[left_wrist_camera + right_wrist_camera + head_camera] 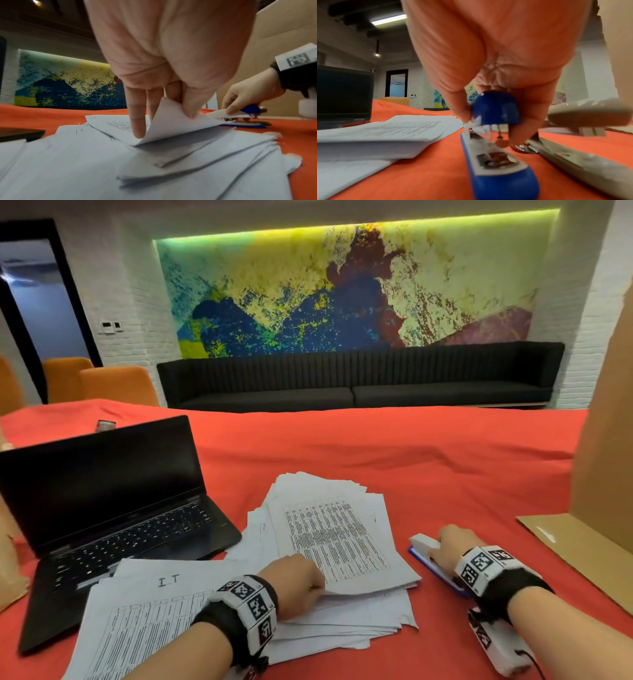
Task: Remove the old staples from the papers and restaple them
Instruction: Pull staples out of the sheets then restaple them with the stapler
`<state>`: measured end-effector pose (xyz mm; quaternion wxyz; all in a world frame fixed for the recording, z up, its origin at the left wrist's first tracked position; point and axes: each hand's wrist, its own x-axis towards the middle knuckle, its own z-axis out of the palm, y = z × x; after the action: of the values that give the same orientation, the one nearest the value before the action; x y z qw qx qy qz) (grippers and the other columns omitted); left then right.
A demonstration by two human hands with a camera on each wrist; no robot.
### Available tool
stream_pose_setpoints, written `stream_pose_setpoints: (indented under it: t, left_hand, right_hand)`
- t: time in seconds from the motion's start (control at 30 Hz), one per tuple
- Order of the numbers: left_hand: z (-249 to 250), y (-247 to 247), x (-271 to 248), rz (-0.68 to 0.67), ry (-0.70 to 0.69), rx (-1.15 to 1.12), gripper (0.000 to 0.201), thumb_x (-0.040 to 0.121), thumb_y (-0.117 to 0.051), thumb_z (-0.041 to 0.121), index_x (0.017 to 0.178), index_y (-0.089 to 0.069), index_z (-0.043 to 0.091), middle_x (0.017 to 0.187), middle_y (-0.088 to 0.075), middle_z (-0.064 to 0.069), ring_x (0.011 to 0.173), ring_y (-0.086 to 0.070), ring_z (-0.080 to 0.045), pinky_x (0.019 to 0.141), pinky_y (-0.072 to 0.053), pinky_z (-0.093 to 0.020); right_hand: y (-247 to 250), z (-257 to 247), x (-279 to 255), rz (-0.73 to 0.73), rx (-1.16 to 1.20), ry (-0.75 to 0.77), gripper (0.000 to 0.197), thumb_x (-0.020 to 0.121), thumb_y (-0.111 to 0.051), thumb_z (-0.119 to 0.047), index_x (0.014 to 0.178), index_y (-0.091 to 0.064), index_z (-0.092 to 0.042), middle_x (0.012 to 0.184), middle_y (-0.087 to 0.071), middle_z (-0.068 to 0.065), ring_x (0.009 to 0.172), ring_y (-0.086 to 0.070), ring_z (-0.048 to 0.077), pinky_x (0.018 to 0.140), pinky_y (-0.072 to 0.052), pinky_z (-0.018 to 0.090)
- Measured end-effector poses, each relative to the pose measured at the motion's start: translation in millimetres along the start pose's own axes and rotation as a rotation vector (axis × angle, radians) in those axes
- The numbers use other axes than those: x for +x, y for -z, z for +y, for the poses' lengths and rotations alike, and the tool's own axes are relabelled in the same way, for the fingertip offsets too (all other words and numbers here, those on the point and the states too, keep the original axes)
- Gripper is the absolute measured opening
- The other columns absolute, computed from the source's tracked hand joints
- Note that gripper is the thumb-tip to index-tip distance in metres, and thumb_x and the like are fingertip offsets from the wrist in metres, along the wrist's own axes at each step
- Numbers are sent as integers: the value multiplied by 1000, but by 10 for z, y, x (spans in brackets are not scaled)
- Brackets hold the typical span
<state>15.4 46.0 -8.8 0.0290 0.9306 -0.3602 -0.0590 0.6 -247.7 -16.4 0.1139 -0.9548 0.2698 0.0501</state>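
While the left hand [294,585] works at the near edge of the paper pile [329,546], thumb and fingers pinch up a corner of the top sheet [173,125], with one straight finger [137,121] pressing down on the page beside the lifted corner. So that hand is holding paper, a light pinch and not a fist. The pile sits fanned out in the middle of the red tablecloth [394,460], and a second batch of printed sheets [144,614] lies to the near left, partly over the corner of an open black laptop [102,508].

Over on the right, just beside the pile, the right hand [452,546] has its thumb and fingers closed around the back end of a blue and white stapler [494,147] lying on the cloth. The grip is narrow, right at the blue hinge cap. A second grey stapler [583,159] lies just right of it, its top arm swung up. Cardboard [603,440] stands at the far right edge, and a black sofa [359,378] runs along the far wall under a big colourful painting [342,289].
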Motion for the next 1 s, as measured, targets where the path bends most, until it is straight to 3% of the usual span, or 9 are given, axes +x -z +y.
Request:
stream_pose_setpoints:
  t: [0.1, 0.23, 0.33, 0.47, 0.6, 0.67, 0.8, 0.9, 1.0]
  left_hand:
    - [-2, 73, -53, 13, 25, -107, 18, 87, -55, 14, 80, -70, 7, 69, -61, -1, 68, -50, -14, 63, -42, -25]
    - [16, 134, -148, -4, 62, -242, 13, 84, -65, 11, 91, -76, 10, 83, -72, 1, 75, -59, -6, 74, -51, -20]
    - [-4, 160, -197, -51, 75, -298, 9, 82, -67, 13, 86, -75, 10, 65, -59, 15, 69, -57, -2, 70, -50, -19]
    - [-28, 206, -218, -240, 78, -415, 10, 84, -64, 14, 77, -71, 11, 60, -59, 13, 58, -55, 6, 58, -43, -9]
    - [27, 218, -182, -377, 128, -673, 18, 89, -59, 17, 71, -62, 20, 61, -64, 7, 60, -61, -10, 64, -53, -28]
    - [98, 168, -129, -232, 144, -538, 15, 85, -67, 36, 82, -65, 22, 77, -65, 7, 72, -61, -8, 75, -53, -31]
    - [277, -76, -95, -229, 98, -82, 78, 66, -74, 63, 131, -48, 29, 134, -46, 7, 124, -47, -18, 107, -39, -34]
    - [388, -142, -159, -223, 81, 9, 79, 69, -76, 56, 134, -43, 27, 136, -47, 4, 123, -48, -23, 104, -41, -35]
    - [419, -79, -258, -197, 93, -14, 55, 80, -70, 44, 127, -51, 24, 129, -55, 1, 118, -53, -22, 96, -43, -31]
  right_hand:
    - [-44, 14, -43, -8, 0, -35, 42, 91, -46, -50, 103, -58, -12, 108, -65, 9, 89, -61, 24, 69, -44, 27]
    - [-51, -74, 136, 42, 118, -30, 47, 85, -57, -55, 65, -48, -13, 82, -61, 9, 86, -64, 29, 65, -42, 27]
    - [46, -117, 213, 165, 258, 34, 36, 90, -57, -45, 88, -66, -10, 97, -68, 15, 98, -63, 31, 73, -44, 27]
    - [114, 124, 221, 242, 171, 51, 40, 91, -50, -20, 130, -55, -14, 130, -57, 15, 121, -52, 32, 100, -43, 32]
    - [34, 448, 51, 99, 156, 50, 28, 95, -52, -28, 117, -65, -16, 122, -65, 8, 114, -59, 25, 88, -43, 24]
    - [46, 541, -70, 114, 228, 27, 27, 94, -54, -29, 113, -68, -16, 117, -68, 8, 110, -61, 25, 85, -44, 24]
    - [68, 686, -283, 64, 311, -115, 44, 88, -55, -40, 121, -57, -11, 123, -63, 14, 111, -60, 29, 91, -46, 30]
    - [24, 789, -416, 15, 266, -122, 39, 80, -58, -46, 96, -62, -12, 97, -68, 9, 89, -65, 28, 78, -50, 29]
    - [-31, 795, -568, 25, 319, -117, 39, 79, -58, -48, 93, -65, -13, 86, -67, 6, 81, -65, 25, 77, -52, 31]
